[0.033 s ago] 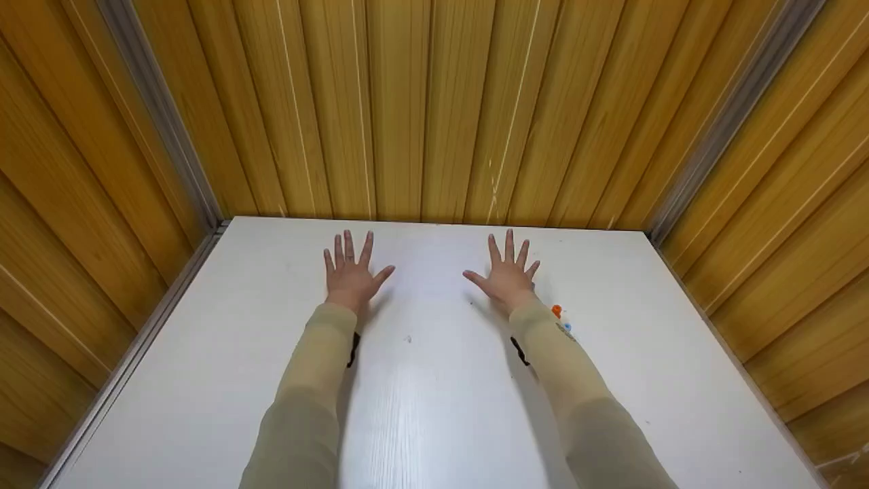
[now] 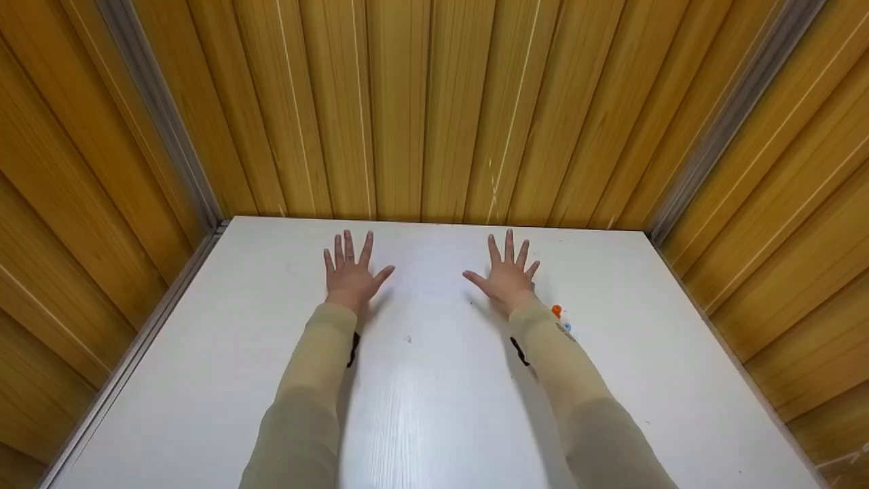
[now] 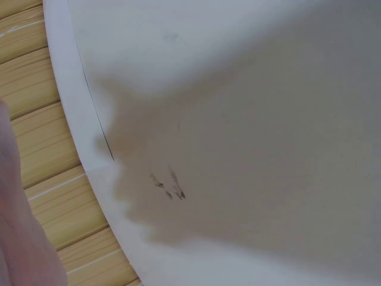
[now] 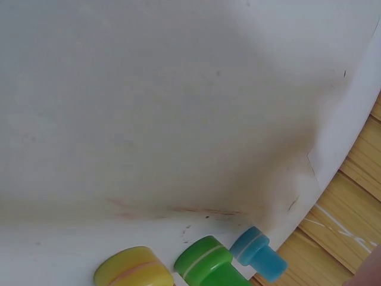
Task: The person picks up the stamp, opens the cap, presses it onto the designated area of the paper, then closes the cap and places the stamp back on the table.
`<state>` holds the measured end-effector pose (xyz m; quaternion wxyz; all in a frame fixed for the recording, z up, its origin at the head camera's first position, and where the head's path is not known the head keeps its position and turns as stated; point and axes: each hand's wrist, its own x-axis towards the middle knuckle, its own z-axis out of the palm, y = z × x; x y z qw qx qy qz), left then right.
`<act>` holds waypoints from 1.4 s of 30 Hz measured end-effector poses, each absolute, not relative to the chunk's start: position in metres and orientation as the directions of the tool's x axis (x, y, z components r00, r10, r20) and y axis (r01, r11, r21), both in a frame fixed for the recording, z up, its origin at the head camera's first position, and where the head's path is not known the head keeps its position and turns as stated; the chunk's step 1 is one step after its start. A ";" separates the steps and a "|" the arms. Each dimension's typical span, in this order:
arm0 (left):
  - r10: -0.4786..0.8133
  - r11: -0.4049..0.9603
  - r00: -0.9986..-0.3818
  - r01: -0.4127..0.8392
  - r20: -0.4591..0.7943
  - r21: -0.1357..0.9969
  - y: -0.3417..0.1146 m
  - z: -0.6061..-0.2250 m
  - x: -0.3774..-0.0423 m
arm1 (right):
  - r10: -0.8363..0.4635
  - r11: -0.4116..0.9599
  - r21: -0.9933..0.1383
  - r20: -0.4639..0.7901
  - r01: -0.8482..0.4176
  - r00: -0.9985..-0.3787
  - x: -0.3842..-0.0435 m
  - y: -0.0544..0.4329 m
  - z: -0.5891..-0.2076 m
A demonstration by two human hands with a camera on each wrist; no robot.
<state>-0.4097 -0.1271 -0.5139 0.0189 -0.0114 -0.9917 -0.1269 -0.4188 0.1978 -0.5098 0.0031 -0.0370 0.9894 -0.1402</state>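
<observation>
Blue peg and green peg might roll if that right sleeve bumps 'em; left hand, right hand splayed, empty.

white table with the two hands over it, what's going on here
A person holds the left hand and right hand out above the white table, palms down with fingers spread. Neither hand holds anything. An orange piece is beside the right sleeve, and the right wrist view shows a yellow piece, a green piece and a blue piece in a row.
</observation>
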 end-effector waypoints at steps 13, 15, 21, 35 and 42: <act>0.012 0.972 -0.997 0.029 0.074 0.233 -0.123 -0.506 -0.397 | -0.066 0.948 -0.310 0.009 -0.066 -0.998 -0.416 0.198 -0.506; 0.016 0.975 -0.998 0.030 0.064 0.221 -0.124 -0.507 -0.397 | -0.067 0.952 -0.301 -0.001 -0.064 -0.998 -0.417 0.198 -0.506; 0.012 0.977 -0.999 0.019 0.034 0.212 -0.126 -0.507 -0.403 | -0.068 0.954 -0.293 -0.004 -0.063 -0.998 -0.419 0.196 -0.505; 0.009 0.978 -0.999 0.018 0.045 0.206 -0.115 -0.504 -0.402 | -0.077 0.952 -0.299 -0.021 -0.067 -0.997 -0.415 0.176 -0.503; 0.031 0.977 -0.999 0.033 0.015 0.209 -0.106 -0.510 -0.401 | -0.111 0.934 -0.347 -0.068 -0.081 -0.991 -0.415 0.168 -0.512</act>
